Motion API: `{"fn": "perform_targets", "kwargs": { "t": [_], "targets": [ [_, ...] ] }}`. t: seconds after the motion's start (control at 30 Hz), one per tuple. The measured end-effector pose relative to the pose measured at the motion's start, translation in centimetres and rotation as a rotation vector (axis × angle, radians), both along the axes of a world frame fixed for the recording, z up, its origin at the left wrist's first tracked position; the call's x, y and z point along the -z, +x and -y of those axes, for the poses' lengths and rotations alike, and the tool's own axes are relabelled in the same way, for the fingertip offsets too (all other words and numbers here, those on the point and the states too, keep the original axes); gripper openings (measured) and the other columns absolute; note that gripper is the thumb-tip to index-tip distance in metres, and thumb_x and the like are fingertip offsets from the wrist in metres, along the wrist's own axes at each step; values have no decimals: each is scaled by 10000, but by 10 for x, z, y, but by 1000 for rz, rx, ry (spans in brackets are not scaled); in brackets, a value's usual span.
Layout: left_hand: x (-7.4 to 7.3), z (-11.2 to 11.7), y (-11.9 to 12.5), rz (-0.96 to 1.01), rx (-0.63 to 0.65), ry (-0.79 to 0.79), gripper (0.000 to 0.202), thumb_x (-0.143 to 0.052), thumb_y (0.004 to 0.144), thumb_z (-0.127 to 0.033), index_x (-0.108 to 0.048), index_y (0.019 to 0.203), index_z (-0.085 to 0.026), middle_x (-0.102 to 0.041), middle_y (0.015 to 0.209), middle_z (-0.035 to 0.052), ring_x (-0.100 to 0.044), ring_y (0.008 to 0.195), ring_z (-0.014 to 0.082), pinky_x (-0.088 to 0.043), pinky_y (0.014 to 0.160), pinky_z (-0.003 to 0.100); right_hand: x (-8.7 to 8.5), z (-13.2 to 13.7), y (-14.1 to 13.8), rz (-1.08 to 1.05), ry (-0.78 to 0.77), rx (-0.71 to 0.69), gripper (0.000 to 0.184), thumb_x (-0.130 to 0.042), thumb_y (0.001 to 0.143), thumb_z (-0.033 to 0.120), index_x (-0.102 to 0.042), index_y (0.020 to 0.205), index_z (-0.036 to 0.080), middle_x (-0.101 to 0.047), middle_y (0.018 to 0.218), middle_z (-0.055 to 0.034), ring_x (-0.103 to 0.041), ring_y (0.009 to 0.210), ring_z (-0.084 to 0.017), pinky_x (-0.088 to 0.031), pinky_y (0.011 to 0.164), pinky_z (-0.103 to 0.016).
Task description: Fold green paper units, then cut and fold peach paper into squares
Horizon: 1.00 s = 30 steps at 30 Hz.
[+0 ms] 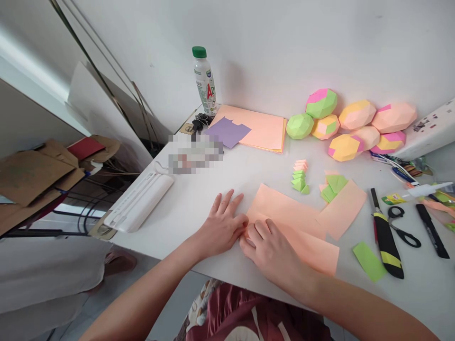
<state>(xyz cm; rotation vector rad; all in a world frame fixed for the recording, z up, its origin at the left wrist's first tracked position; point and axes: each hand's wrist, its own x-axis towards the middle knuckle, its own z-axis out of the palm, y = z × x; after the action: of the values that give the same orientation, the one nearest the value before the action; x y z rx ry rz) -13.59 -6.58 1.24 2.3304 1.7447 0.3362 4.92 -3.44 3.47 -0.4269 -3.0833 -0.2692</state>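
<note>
A peach paper sheet [287, 208] lies on the white table in front of me, and a narrower peach strip [316, 248] overlaps its near side. At the left end of these papers, my left hand [222, 232] has its thumb and index finger pinched at the paper's edge, its other fingers stretched over the tabletop. My right hand [272, 251] is curled, with its fingertips pressed on the same end of the paper, close to the left hand. The pinched edge is mostly hidden by my fingers. Another peach piece [343, 210] touches the sheet's right end.
Green slips [334, 187], a folded paper stack [299, 175], a utility knife [387, 241], scissors [401, 227] and a black marker [432, 229] lie rightward. Faceted paper balls [357, 113], paper sheets [263, 125] and a bottle [205, 83] stand behind. A white device [138, 201] sits left.
</note>
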Motion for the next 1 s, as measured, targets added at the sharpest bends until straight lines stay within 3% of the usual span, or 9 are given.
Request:
{"fn": "perform_targets", "kwargs": {
  "t": [0.27, 0.43, 0.5, 0.6, 0.7, 0.83, 1.0],
  "targets": [
    [1, 0, 1, -18, 8, 27, 183, -408, 929, -254, -578, 915, -186, -328, 1432, 129, -155, 1381, 386, -198, 1061, 645, 2, 7, 8, -19, -13, 58, 243, -565, 809, 143, -597, 1047, 111, -601, 956, -141, -501, 952, -288, -428, 826, -472],
    [2, 4, 3, -60, 24, 142, 170, -417, 921, -237, -572, 904, -169, -317, 1444, 154, -169, 1381, 380, -211, 1068, 634, -13, 16, 35, -269, 18, 57, 302, -566, 862, 216, -565, 1154, 137, -578, 1132, -154, -446, 1162, -322, -386, 959, -522],
    [2, 13, 8, -96, 34, 189, 137, -445, 895, -210, -571, 876, -160, -333, 1433, 158, -183, 1376, 383, -226, 1072, 626, -15, 24, 58, -448, 58, 229, 359, -590, 858, 260, -547, 1191, 132, -556, 1150, -170, -467, 1139, -338, -415, 918, -522],
    [3, 36, 23, -163, 16, 231, 115, -460, 830, -105, -567, 805, -140, -418, 1348, 168, -263, 1339, 390, -266, 1071, 609, -7, 37, 93, -777, 102, 700, 376, -610, 840, 229, -531, 1194, 132, -553, 1085, -171, -541, 998, -296, -468, 814, -464],
    [6, 62, 39, -163, -6, 352, 194, -424, 777, -15, -587, 813, -113, -539, 1122, 158, -430, 1210, 362, -331, 1049, 579, 8, 46, 113, -921, -103, 985, 350, -554, 873, 283, -508, 1192, 148, -573, 1054, -146, -552, 798, -212, -489, 691, -384],
    [3, 76, 48, -138, 98, 375, 262, -368, 777, 23, -595, 778, -107, -556, 1014, 131, -511, 1063, 302, -432, 973, 504, 13, 43, 115, -964, -236, 968, 302, -543, 874, 270, -512, 1155, 165, -594, 1020, -114, -519, 782, -189, -469, 669, -342],
    [-5, 65, 49, -108, 283, 294, 283, -369, 808, 22, -551, 656, -133, -545, 824, 99, -520, 873, 264, -486, 758, 446, 9, 33, 111, -986, -310, 904, 204, -523, 884, 197, -543, 1086, 179, -557, 755, -19, -508, 662, -149, -449, 597, -282]
  ]
}}
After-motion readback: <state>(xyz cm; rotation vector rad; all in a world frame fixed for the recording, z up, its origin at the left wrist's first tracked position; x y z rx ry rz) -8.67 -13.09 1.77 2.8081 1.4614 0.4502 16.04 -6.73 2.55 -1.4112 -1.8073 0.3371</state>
